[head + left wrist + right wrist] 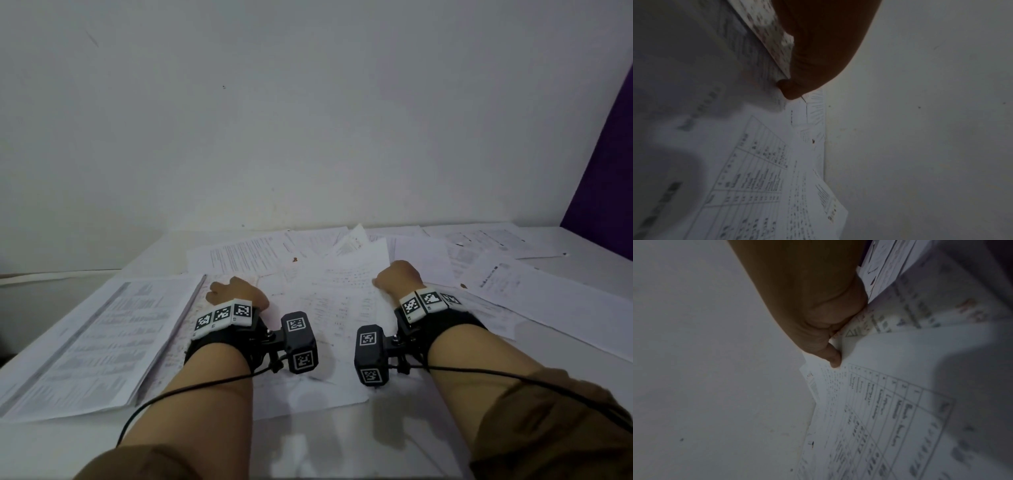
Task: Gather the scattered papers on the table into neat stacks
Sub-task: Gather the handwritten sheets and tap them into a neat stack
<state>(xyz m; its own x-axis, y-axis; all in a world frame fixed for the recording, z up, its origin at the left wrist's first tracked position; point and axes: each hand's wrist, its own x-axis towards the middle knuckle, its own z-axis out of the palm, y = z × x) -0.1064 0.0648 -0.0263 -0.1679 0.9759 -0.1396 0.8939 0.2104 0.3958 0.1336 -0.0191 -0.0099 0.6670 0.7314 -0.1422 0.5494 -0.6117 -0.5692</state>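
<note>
left hand pinches left edge of printed sheet | right hand pinches its right edge | sheet lies mid-surface atop scattered papers | stapled packet left

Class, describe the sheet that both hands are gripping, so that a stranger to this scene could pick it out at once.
Start at the white table littered with printed papers, against the pale wall. Look to the middle, between the left hand and the right hand. The sheet there carries a printed table, and unlike its flat-lying neighbours it is pinched at both side edges.
</note>
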